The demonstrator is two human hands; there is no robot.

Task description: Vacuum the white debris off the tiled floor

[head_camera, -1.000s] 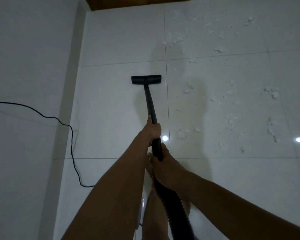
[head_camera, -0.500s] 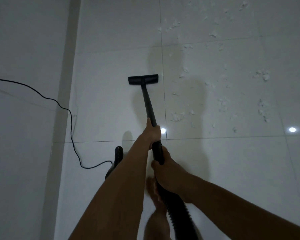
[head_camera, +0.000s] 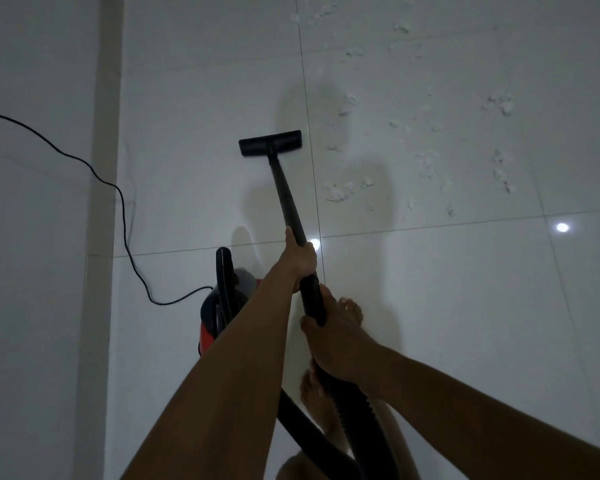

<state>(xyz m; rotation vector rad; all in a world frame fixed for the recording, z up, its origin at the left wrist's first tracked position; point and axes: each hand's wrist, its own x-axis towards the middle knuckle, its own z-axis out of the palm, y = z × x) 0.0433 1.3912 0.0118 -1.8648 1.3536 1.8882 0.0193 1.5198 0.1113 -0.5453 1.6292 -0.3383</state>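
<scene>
Fingers of my left hand [head_camera: 300, 259] curl round the black wand [head_camera: 284, 192]; my right hand [head_camera: 336, 339] grips it lower. White debris [head_camera: 338, 192] lies beyond, right of the nozzle [head_camera: 270, 143].

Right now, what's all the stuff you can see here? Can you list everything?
floor nozzle: one, black, on the tile left of the debris
wand: one, black, from nozzle to hands
hose: one, black, ribbed, bottom centre
power cord: one, black, trailing along the left
vacuum body: one, red and black, where the cord ends
white debris: many bits, white, tiles right of the nozzle
tiled floor: one, white, glossy, underfoot
bare feet: two, beside the hose
left hand: one, gripping the wand higher up
right hand: one, gripping the wand's lower end
</scene>
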